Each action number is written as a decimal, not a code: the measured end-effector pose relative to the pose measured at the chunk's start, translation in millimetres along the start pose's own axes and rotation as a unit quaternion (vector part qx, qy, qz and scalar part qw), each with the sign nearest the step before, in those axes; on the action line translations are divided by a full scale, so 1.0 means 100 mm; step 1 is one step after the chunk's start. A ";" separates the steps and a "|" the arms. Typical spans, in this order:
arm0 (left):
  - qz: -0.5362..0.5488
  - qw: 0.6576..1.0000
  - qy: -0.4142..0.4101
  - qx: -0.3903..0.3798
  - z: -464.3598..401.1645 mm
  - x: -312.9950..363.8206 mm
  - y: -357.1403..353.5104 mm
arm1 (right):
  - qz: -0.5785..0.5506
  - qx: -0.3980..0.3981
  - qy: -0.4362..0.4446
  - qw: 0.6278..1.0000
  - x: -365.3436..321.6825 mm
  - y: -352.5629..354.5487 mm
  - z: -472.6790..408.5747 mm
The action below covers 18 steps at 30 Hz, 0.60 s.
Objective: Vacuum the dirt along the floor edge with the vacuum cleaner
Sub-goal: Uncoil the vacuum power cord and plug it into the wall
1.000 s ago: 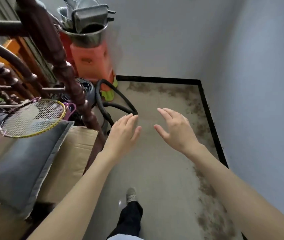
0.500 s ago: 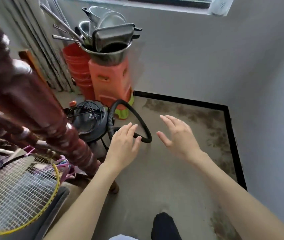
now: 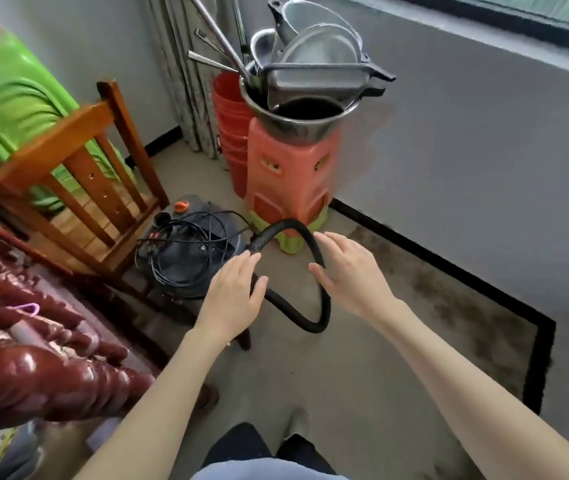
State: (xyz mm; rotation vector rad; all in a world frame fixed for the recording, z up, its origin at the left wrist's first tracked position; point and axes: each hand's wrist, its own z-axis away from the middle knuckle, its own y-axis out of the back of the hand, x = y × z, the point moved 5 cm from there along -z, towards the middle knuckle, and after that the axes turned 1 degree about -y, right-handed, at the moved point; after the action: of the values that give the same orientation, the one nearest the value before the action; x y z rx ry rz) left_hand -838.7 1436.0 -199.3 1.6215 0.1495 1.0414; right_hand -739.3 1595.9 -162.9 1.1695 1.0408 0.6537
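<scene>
head | both my hands empty, fingers straight | hose point(image 3: 317, 271) loops on floor between left hand point(image 3: 233, 299) and right hand point(image 3: 352, 271), right nearer, thumb just beside it | hose black, ribbed, runs up-down here | vacuum cleaner point(image 3: 189, 258) dark, cord piled on top, left of hands | dirt point(image 3: 449, 289) along wall edge, right

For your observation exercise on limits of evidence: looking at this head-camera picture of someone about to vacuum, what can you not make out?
- Vacuum cleaner: lower body hidden by the left hand and its coiled cable.
- Hose: its free end is hidden behind the left hand; no nozzle shows.
- Right hand: contact with the hose unclear from this angle.
- Dirt along the floor edge: near stretch cut off by the right forearm.
</scene>
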 end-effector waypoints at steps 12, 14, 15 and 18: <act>-0.039 0.973 0.226 -0.001 -0.93 -1.28 -0.27 | -0.007 -0.121 0.149 0.981 -0.18 -0.89 -1.76; -0.051 0.966 0.253 -0.015 -1.13 -1.58 -0.40 | -0.007 -0.135 0.163 0.977 -0.22 -1.20 -2.08; -0.057 0.961 0.268 -0.022 -1.21 -1.73 -0.48 | -0.004 -0.146 0.168 0.975 -0.23 -1.38 -2.23; -0.088 0.949 0.300 -0.034 -1.44 -2.18 -0.66 | -0.018 -0.186 0.169 0.968 -0.29 -1.93 -2.61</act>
State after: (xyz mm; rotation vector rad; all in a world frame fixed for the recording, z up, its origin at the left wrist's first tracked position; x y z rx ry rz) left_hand -1040.1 1434.5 -378.1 1.1613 0.6469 1.3539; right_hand -1006.5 1622.6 -348.6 0.7228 1.1583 0.9958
